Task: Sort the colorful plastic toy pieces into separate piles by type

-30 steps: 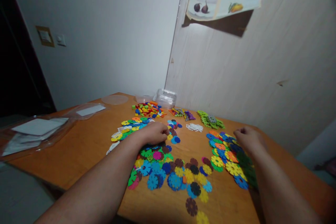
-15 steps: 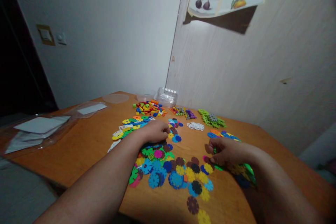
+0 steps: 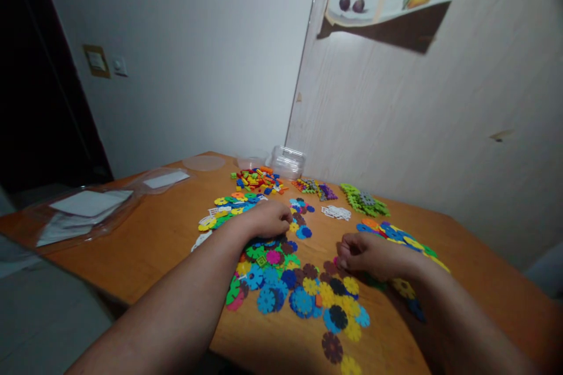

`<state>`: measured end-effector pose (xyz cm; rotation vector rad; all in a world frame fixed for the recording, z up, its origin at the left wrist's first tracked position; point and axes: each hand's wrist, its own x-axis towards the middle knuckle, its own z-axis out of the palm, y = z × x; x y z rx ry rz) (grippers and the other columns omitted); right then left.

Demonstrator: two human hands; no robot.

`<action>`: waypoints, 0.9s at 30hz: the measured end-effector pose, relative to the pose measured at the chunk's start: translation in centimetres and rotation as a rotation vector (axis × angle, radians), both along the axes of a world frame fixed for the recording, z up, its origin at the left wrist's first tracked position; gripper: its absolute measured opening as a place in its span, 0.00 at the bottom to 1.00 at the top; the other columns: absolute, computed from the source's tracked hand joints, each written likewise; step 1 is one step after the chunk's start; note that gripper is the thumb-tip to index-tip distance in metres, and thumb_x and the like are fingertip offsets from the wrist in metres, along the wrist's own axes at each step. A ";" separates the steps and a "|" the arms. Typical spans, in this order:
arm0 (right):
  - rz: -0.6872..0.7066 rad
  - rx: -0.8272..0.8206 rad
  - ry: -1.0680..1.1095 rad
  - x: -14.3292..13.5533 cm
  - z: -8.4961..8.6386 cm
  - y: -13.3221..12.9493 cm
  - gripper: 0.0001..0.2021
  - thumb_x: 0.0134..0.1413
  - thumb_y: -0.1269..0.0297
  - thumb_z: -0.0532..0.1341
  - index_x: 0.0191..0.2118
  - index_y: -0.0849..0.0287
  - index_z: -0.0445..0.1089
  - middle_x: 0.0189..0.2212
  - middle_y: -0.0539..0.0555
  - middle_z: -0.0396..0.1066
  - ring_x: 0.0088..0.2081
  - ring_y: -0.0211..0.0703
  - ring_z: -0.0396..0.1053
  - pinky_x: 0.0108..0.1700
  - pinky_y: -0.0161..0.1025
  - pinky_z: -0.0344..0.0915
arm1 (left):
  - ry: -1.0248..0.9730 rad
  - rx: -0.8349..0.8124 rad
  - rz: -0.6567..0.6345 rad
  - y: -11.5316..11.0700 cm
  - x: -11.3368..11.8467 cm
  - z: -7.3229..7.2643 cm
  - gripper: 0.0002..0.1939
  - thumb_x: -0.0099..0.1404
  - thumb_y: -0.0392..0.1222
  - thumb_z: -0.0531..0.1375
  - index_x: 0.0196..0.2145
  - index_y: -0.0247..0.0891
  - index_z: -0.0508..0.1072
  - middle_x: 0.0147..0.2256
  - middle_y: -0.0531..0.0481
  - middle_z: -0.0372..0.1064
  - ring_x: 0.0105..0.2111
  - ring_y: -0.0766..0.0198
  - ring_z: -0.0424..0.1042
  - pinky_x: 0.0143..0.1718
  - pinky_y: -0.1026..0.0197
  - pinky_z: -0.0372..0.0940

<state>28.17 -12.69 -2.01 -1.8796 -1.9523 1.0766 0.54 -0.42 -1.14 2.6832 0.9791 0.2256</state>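
Loose discs (image 3: 302, 302) spread across the table (image 3: 268, 340), within both hands' reach.
The left hand (image 3: 269, 220) curls low over them; the right hand (image 3: 363, 255) bunches its fingertips near them. Whether either grips one cannot be told.

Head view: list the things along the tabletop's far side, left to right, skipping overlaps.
White sheets, smaller white card, round clear disc, brick pile, purple pieces, bright green pieces.

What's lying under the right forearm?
Notched discs show at its edges: part of a multicoloured pile on the far side, a yellow disc on the near side. Whatever lies between is covered by the forearm, so I can't tell its colours or count.
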 end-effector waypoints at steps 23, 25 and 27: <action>-0.058 0.065 0.028 -2.7 -0.5 0.4 0.13 0.43 0.60 0.68 0.32 0.57 0.65 0.25 0.47 0.65 0.26 0.34 0.58 0.25 0.31 0.54 | -0.049 0.005 0.009 0.0 0.2 -0.5 0.08 0.56 0.37 0.58 0.32 0.40 0.78 0.30 0.52 0.75 0.30 0.63 0.69 0.30 0.64 0.57; -0.033 0.077 -0.004 -2.7 -0.7 0.6 0.12 0.44 0.61 0.67 0.31 0.57 0.65 0.25 0.47 0.66 0.27 0.34 0.59 0.26 0.31 0.54 | -0.054 0.003 0.016 0.1 0.2 -0.6 0.09 0.56 0.38 0.58 0.33 0.40 0.78 0.31 0.52 0.76 0.30 0.63 0.69 0.30 0.64 0.56; -0.016 0.065 0.004 -2.4 -1.0 0.7 0.11 0.45 0.60 0.67 0.30 0.57 0.64 0.25 0.47 0.65 0.26 0.34 0.58 0.25 0.31 0.54 | -0.053 -0.002 0.020 0.1 0.2 -0.5 0.09 0.56 0.37 0.58 0.32 0.40 0.78 0.30 0.52 0.75 0.30 0.63 0.69 0.30 0.64 0.56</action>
